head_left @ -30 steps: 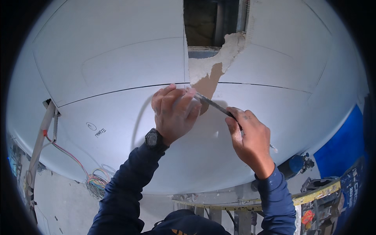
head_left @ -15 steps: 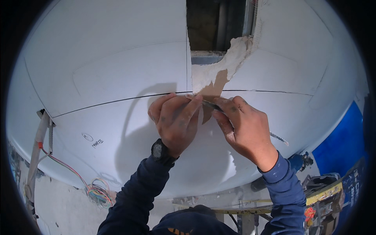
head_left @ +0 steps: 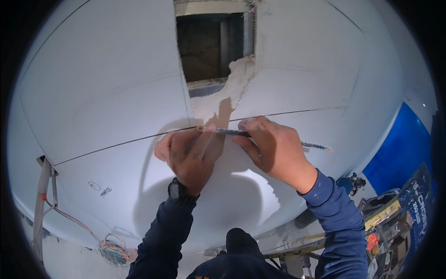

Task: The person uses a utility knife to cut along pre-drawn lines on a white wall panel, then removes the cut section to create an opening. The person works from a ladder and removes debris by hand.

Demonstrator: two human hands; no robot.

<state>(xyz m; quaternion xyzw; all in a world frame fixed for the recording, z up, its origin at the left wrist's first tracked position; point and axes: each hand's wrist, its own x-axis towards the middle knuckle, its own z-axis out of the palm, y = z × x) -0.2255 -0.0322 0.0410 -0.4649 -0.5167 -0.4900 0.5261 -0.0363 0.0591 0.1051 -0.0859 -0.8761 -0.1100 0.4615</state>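
Both my hands work against a white plasterboard panel [head_left: 134,104] with a dark line drawn across it. A thin, dark, speckled strip like a saw blade [head_left: 232,132] runs between them along that line. My right hand [head_left: 277,149] is closed round it, and its far end sticks out past the wrist. My left hand [head_left: 190,151] is closed with fingertips at the strip's left end. Just above the hands, a torn patch of board with bare brown paper [head_left: 224,111] hangs below a rectangular opening [head_left: 202,49]. The tips of my left fingers are partly hidden.
A pale pole [head_left: 42,200] stands at the left beside a bundle of coloured wires [head_left: 114,246]. Handwritten marks [head_left: 100,188] are on the panel. Lower right are a yellow-edged platform [head_left: 383,216], cluttered tools and a blue sheet [head_left: 390,149].
The view has shifted, so the opening sits further left and lower. My hands still grip the strip, which has turned from slanting to nearly level.
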